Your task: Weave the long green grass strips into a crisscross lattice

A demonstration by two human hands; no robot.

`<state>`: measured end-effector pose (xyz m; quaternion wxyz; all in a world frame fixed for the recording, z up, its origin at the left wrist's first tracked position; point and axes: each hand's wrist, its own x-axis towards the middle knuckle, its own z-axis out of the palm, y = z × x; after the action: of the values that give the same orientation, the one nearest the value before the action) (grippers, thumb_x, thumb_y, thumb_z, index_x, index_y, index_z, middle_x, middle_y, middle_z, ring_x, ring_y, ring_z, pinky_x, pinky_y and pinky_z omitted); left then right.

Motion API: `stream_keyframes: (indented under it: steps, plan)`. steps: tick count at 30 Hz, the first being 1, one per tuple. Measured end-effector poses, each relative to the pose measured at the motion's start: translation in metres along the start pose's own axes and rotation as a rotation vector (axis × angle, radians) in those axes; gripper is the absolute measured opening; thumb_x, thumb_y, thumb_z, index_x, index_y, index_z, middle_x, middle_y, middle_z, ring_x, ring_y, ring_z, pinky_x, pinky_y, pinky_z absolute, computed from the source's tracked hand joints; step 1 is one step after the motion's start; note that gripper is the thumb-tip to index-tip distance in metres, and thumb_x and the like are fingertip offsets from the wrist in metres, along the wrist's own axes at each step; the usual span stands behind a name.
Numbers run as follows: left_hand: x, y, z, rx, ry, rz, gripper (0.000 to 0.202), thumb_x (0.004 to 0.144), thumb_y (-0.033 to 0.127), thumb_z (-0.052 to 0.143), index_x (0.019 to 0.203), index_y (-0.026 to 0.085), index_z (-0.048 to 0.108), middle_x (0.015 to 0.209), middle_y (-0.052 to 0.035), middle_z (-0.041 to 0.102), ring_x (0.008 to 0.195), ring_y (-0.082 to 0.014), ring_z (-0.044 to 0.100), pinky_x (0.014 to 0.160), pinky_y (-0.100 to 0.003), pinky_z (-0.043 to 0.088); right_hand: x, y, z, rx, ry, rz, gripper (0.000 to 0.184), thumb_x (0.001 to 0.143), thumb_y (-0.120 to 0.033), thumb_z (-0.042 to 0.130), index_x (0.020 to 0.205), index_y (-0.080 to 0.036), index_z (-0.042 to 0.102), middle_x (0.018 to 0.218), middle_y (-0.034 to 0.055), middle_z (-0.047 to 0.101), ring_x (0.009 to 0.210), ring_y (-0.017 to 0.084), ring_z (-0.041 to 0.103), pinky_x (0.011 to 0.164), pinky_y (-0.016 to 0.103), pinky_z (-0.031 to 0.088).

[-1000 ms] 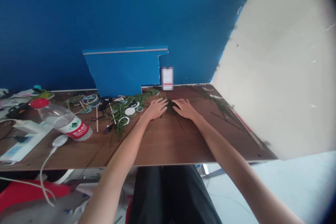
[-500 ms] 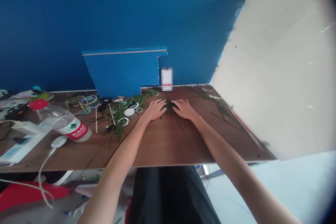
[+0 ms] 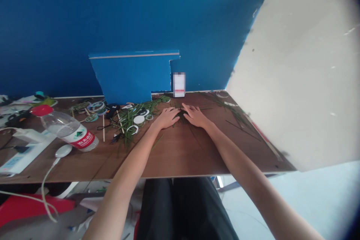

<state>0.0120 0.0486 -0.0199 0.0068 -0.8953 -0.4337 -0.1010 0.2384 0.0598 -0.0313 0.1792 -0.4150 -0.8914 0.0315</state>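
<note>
Both of my arms reach across a brown wooden table [image 3: 180,153]. My left hand [image 3: 168,116] lies flat, fingers stretched out, on a small bundle of thin green leaf strips [image 3: 180,114]. My right hand [image 3: 194,115] rests palm down beside it, fingers spread, its fingertips touching the same strips and nearly meeting the left hand. Neither hand grips anything that I can see. A larger heap of green strips [image 3: 128,122] lies to the left of my left hand, mixed with white and coloured tape rolls [image 3: 138,119].
A plastic water bottle [image 3: 66,128] with a red cap lies on its side at the left, near a white power strip [image 3: 21,153] and a cable. A blue board [image 3: 132,77] leans on the blue wall. More green strips [image 3: 233,114] lie at the right.
My hands have drawn closer together over the green strips. My right hand slid slightly left and away from me; the left hand barely moved.
</note>
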Motion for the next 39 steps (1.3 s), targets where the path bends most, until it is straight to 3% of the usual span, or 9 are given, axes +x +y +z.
stream_keyframes:
  steps: [13, 19, 23, 27, 32, 39]
  plan:
    - [0.001, 0.004, -0.004, 0.003, 0.038, 0.022, 0.050, 0.100, 0.048, 0.031, 0.141, 0.023, 0.045, 0.146, -0.0077, 0.048, 0.132, -0.0278, 0.039, 0.107, -0.045, 0.033, -0.001, -0.001, 0.000, -0.028, 0.023, 0.018, 0.065, 0.100, -0.041, 0.030, 0.157, -0.019, 0.008, 0.145, 0.0123, 0.050, 0.136, 0.030, 0.035, 0.106, 0.051, 0.030]
    - [0.002, 0.001, -0.001, -0.010, 0.023, 0.025, 0.051, 0.100, 0.048, 0.030, 0.144, 0.024, 0.042, 0.150, -0.0075, 0.043, 0.137, -0.0267, 0.035, 0.111, -0.045, 0.030, -0.002, 0.001, 0.000, -0.012, 0.149, 0.057, 0.064, 0.100, -0.031, 0.029, 0.157, -0.016, 0.005, 0.137, 0.0133, 0.057, 0.133, 0.029, 0.040, 0.104, 0.049, 0.031]
    - [0.003, -0.001, 0.001, -0.032, 0.007, 0.033, 0.052, 0.101, 0.048, 0.028, 0.146, 0.024, 0.040, 0.153, -0.0074, 0.040, 0.141, -0.0257, 0.033, 0.113, -0.045, 0.028, -0.002, 0.001, 0.000, -0.009, 0.146, 0.053, 0.062, 0.099, -0.026, 0.029, 0.157, -0.015, 0.010, 0.135, 0.0121, 0.059, 0.129, 0.029, 0.043, 0.103, 0.049, 0.032]
    - [0.002, -0.003, -0.001, -0.050, 0.081, 0.036, 0.051, 0.100, 0.044, 0.031, 0.144, 0.021, 0.041, 0.151, -0.0094, 0.042, 0.140, -0.0239, 0.037, 0.114, -0.042, 0.030, -0.002, 0.003, 0.000, -0.002, 0.137, 0.072, 0.061, 0.098, -0.026, 0.031, 0.156, -0.015, 0.014, 0.134, 0.0127, 0.060, 0.129, 0.029, 0.044, 0.103, 0.049, 0.033]
    - [-0.005, -0.004, -0.005, -0.030, 0.208, -0.084, 0.042, 0.097, 0.032, 0.037, 0.134, 0.018, 0.051, 0.142, -0.0102, 0.052, 0.133, -0.0237, 0.045, 0.112, -0.042, 0.034, -0.003, 0.008, 0.001, 0.042, 0.163, 0.099, 0.062, 0.096, -0.023, 0.034, 0.155, -0.016, 0.018, 0.135, 0.0124, 0.059, 0.130, 0.029, 0.042, 0.103, 0.050, 0.032]
    - [-0.020, -0.009, -0.010, -0.037, 0.273, -0.267, 0.036, 0.089, 0.020, 0.044, 0.122, 0.019, 0.058, 0.128, -0.0084, 0.061, 0.120, -0.0247, 0.053, 0.103, -0.041, 0.042, -0.005, 0.010, 0.001, 0.061, 0.208, 0.112, 0.075, 0.082, -0.005, 0.037, 0.154, -0.015, 0.020, 0.131, 0.0129, 0.061, 0.125, 0.029, 0.045, 0.099, 0.049, 0.035]
